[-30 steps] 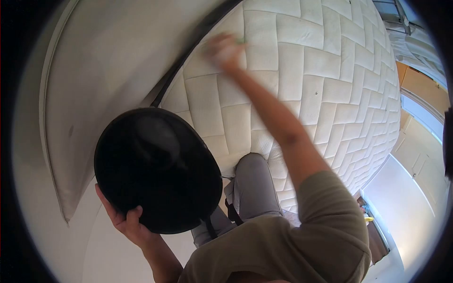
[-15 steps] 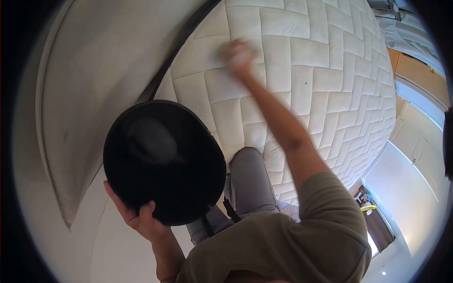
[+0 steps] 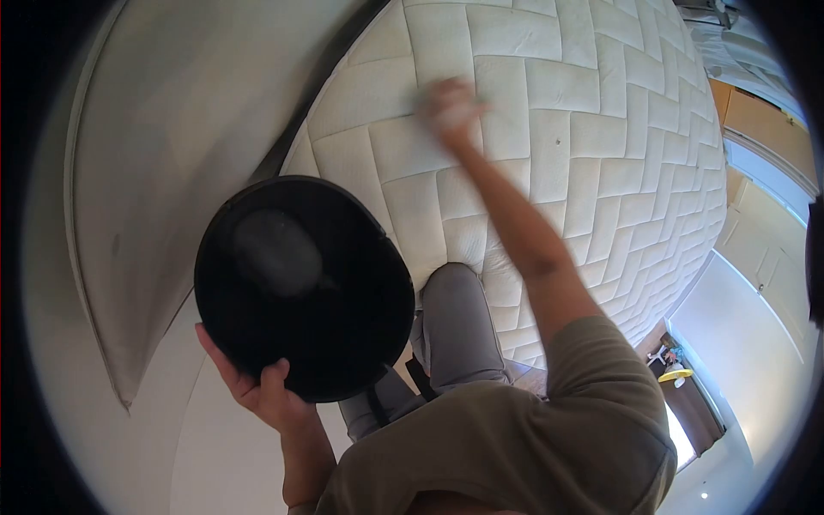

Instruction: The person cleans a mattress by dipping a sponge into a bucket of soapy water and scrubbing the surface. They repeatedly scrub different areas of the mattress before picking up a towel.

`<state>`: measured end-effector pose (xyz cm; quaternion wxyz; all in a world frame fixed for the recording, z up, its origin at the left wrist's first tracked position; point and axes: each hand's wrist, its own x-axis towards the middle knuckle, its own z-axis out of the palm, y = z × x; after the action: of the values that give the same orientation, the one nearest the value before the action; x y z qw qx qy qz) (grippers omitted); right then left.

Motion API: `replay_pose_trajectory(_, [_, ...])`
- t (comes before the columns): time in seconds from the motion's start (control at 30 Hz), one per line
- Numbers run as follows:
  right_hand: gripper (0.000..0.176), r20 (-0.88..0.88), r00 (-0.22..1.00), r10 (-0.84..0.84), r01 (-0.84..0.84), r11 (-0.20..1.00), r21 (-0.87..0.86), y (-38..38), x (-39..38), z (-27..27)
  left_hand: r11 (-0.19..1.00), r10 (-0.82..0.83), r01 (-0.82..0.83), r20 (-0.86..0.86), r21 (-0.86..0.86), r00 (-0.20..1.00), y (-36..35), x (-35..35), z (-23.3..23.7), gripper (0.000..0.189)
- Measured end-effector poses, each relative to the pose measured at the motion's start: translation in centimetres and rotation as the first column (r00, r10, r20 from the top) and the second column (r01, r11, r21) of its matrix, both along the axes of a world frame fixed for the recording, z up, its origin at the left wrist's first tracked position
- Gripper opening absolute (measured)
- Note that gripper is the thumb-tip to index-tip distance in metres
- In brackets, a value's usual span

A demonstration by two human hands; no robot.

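Note:
My left hand (image 3: 262, 390) grips the lower edge of a round black container (image 3: 343, 318), thumb over its rim. A pale grey patch shows inside the container. My right hand (image 3: 451, 107) is over the cream quilted mattress (image 3: 601, 172), near its upper left part, and is smeared by motion. Its fingers look bent, but whether they hold anything cannot be made out. One knee in grey trousers (image 3: 459, 318) rests against the mattress, just right of the container.
A grey padded panel (image 3: 163, 154) rises along the left, with a dark gap between it and the mattress. Wooden cabinets (image 3: 764, 129), a pale door (image 3: 755, 240) and a yellow object (image 3: 675, 374) are at the right.
My right hand has shifted slightly right and down over the mattress. The black container has moved a little up and right with my left hand still on it.

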<state>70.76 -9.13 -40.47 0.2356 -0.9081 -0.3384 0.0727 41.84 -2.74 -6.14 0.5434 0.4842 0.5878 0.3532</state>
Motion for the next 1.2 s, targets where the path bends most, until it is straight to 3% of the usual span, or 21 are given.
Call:
replay_pose_trajectory(0.07, [0.045,-0.036,0.934,0.355,-0.351,0.895,-0.277,4.2,-9.8,4.3,0.998,-0.070,0.070,-0.028,-0.011,0.997,-0.1,0.3,0.2,0.085])
replay_pose_trajectory(0.1, [0.039,-0.052,0.864,0.500,-0.499,0.840,-0.211,5.2,-11.5,6.9,0.998,-0.064,0.064,-0.028,0.007,0.998,-0.1,0.7,0.1,0.085])
replay_pose_trajectory(0.17, [0.033,-0.218,0.822,0.526,-0.563,0.808,-0.174,4.1,-8.2,4.4,0.998,-0.057,0.057,-0.003,-0.020,0.998,-0.5,0.9,0.5,0.085])
replay_pose_trajectory(0.2, [0.034,-0.568,0.755,0.328,-0.201,0.940,0.275,2.1,-3.7,1.7,0.998,-0.052,0.052,0.005,-0.022,0.999,-0.6,1.0,0.3,0.085])
replay_pose_trajectory(0.23, [0.037,-0.768,0.528,0.363,0.332,0.744,0.580,0.1,0.7,-1.4,0.999,-0.052,0.053,0.075,-0.010,0.996,-0.8,1.0,0.0,0.085])
replay_pose_trajectory(0.27, [0.047,-0.337,0.931,0.138,-0.065,0.974,0.218,-3.1,5.1,-1.9,0.999,-0.053,0.054,0.135,-0.003,0.989,-1.0,0.6,-0.1,0.085])
replay_pose_trajectory(0.3, [0.057,0.306,0.944,0.126,-0.008,0.933,-0.360,-6.0,9.3,-1.8,0.999,-0.039,0.041,0.127,-0.011,0.991,-1.3,0.3,-0.1,0.085])
replay_pose_trajectory(0.37, [0.069,0.092,0.943,-0.319,0.308,0.735,-0.604,-6.1,11.8,8.4,0.994,-0.105,0.105,0.116,0.014,0.988,-1.6,0.2,-0.4,0.084])
replay_pose_trajectory(0.4, [0.066,-0.016,0.933,-0.359,0.294,0.788,-0.540,-5.4,10.7,13.6,0.996,-0.089,0.088,0.111,0.017,0.990,-2.0,-0.1,-0.4,0.084])
replay_pose_trajectory(0.43, [0.063,-0.318,0.884,-0.342,0.227,0.910,-0.348,-4.8,8.9,16.8,0.988,-0.147,0.141,0.113,0.062,0.983,-2.3,0.0,-1.0,0.083])
replay_pose_trajectory(0.47, [0.060,-0.589,0.772,-0.240,0.205,0.970,-0.128,-4.5,6.8,19.2,0.975,-0.207,0.197,0.108,0.102,0.972,-2.4,-0.1,-1.3,0.082])
replay_pose_trajectory(0.5, [0.068,-0.719,0.694,-0.011,-0.042,0.998,-0.056,-5.0,4.9,20.5,0.976,-0.203,0.192,0.114,0.102,0.972,-2.7,-0.3,-1.3,0.082])
replay_pose_trajectory(0.53, [0.064,-0.657,0.705,0.268,-0.291,0.954,0.077,-4.2,0.5,24.5,0.941,-0.304,0.302,-0.006,0.153,0.953,-2.8,-0.4,-1.3,0.082])
replay_pose_trajectory(0.57, [0.063,-0.580,0.676,0.455,-0.587,0.808,-0.050,-2.3,-3.6,29.7,0.889,-0.397,0.415,-0.125,0.193,0.909,-3.1,-0.5,-1.4,0.082])
replay_pose_trajectory(0.63, [0.058,-0.359,0.673,0.647,-0.739,0.614,-0.278,-1.4,-12.0,30.3,0.866,-0.431,0.443,-0.103,0.232,0.897,-3.9,-0.3,-1.4,0.080])
replay_pose_trajectory(0.67, [0.052,-0.454,0.569,0.686,-0.816,0.405,-0.412,0.3,-14.7,31.1,0.840,-0.453,0.489,-0.194,0.235,0.870,-4.4,-0.3,-1.3,0.079])
replay_pose_trajectory(0.73, [0.047,-0.448,0.401,0.799,-0.872,0.184,-0.454,2.2,-19.1,27.1,0.792,-0.481,0.552,-0.290,0.261,0.827,-5.2,-0.4,-1.5,0.078])
replay_pose_trajectory(0.93, [0.044,-0.588,0.448,0.673,-0.894,0.322,-0.312,4.3,-23.8,20.7,0.803,-0.469,0.532,-0.267,0.268,0.842,-6.0,-0.9,-1.7,0.073])
replay_pose_trajectory(1.03, [0.042,-0.659,0.421,0.623,-0.904,0.345,-0.253,3.5,-24.3,21.3,0.797,-0.454,0.528,-0.286,0.293,0.844,-5.7,-1.1,-1.7,0.073])
replay_pose_trajectory(1.13, [0.040,-0.738,0.421,0.527,-0.846,0.521,-0.111,2.4,-23.5,23.1,0.792,-0.451,0.537,-0.315,0.289,0.835,-4.4,-1.3,-1.3,0.072])
replay_pose_trajectory(1.2, [0.039,-0.762,0.411,0.500,-0.887,0.412,-0.209,1.5,-21.6,24.5,0.815,-0.442,0.512,-0.280,0.272,0.852,-3.8,-1.2,-0.8,0.072])
